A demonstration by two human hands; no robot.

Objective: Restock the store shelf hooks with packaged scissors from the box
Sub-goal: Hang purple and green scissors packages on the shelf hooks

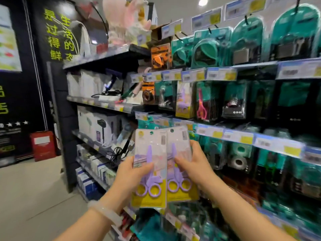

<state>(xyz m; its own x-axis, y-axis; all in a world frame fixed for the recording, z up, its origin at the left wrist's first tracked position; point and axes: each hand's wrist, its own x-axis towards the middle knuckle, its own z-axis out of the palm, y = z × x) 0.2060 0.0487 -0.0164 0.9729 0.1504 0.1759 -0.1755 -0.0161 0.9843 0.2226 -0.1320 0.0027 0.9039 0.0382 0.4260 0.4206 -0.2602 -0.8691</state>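
Observation:
I hold two packs of purple scissors upright in front of the shelf. My left hand (133,173) grips the left pack (150,148), thumb across its front. My right hand (194,164) grips the right pack (178,141) the same way, and the two packs touch side by side. On the shelf above them hangs a matching pack of purple scissors (184,100) on a hook, with a pack of pink scissors (201,105) just right of it. The box is not in view.
Teal-carded goods (246,39) fill the hooks to the right, behind price-label rails (243,138). An end shelf unit (97,105) with boxed appliances stands to the left. A red box (43,145) sits on the floor by the dark wall.

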